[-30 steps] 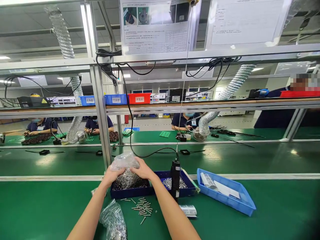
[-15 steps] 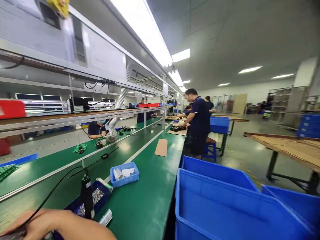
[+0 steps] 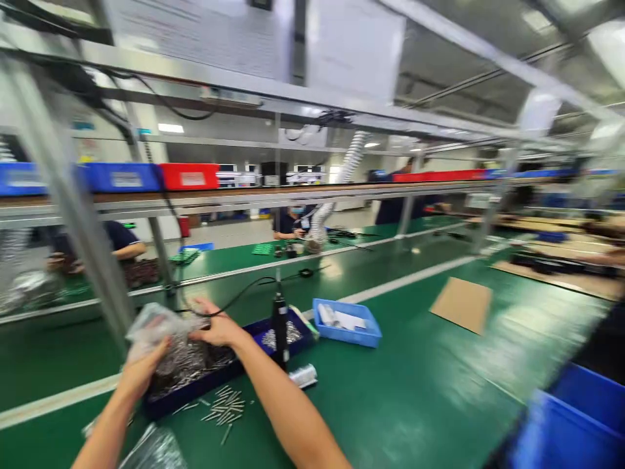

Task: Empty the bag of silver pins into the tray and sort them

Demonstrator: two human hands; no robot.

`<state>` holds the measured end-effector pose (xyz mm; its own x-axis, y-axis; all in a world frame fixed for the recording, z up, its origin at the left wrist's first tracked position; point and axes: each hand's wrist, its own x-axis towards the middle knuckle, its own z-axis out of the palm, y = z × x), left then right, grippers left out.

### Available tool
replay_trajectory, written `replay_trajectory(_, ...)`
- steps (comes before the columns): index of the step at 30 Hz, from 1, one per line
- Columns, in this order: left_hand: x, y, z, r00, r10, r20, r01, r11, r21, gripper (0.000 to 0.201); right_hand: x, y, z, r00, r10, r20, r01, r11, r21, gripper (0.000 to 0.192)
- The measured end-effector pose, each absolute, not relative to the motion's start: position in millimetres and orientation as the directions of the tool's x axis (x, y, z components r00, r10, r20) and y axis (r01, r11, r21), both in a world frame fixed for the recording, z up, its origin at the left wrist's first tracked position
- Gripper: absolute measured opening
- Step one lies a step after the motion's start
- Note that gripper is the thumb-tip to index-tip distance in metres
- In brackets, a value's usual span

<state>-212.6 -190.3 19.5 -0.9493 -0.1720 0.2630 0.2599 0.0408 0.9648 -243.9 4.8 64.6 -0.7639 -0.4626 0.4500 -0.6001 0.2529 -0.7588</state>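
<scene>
My left hand (image 3: 141, 365) and my right hand (image 3: 217, 327) both grip a clear plastic bag (image 3: 159, 326) held over a dark blue tray (image 3: 195, 385). Shiny metal screws from the bag lie piled in the tray's left half. More screws (image 3: 222, 407) are scattered on the green mat just in front of the tray. A black electric screwdriver (image 3: 280, 329) hangs on a cable right of my right hand. The picture is blurred by head motion.
A light blue bin (image 3: 347, 324) with papers sits right of the tray, a small roll (image 3: 303, 376) in front. Another bag of screws (image 3: 151, 449) lies near my left arm. Cardboard (image 3: 463, 303) lies further right, a blue crate (image 3: 571, 423) at bottom right. Other people work across the line.
The view swung far right along the line, then back toward the tray. Both hands remain on the plastic bag over the tray, now seen at lower left.
</scene>
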Motion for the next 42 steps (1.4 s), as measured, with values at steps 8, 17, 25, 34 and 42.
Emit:
replay_trajectory(8,-186.0,-207.1,35.2,-0.945,-0.122,0.304,0.311,-0.043,0.949,0.096,-265.4,-14.9,33.5,-0.808,-0.434,0.399,-0.521,0.208,-0.828,0.046)
replay_trajectory(17,-184.4,-224.2,38.7,-0.933,-0.137,0.333,0.32,0.108,0.941,0.081,-277.3,5.9,26.7,-0.73,-0.606,0.317,-0.41,0.016,-0.912,0.066)
replay_trajectory(25,-175.9,-221.5,45.2,-0.946,-0.086,0.312,0.284,0.246,0.927,0.072,-281.2,13.0,30.3,-0.765,-0.576,0.288,-0.371,0.029,-0.928,0.045)
replay_trajectory(34,-187.4,-210.2,44.1,-0.915,-0.154,0.373,0.321,0.285,0.903,0.065,-284.2,24.2,37.3,-0.754,-0.551,0.358,-0.4,-0.048,-0.915,0.057)
replay_trajectory(42,-174.6,-217.1,45.0,-0.944,-0.001,0.33,0.321,0.232,0.918,0.062,-281.3,21.5,39.1,-0.764,-0.556,0.328,-0.474,0.138,-0.87,0.038)
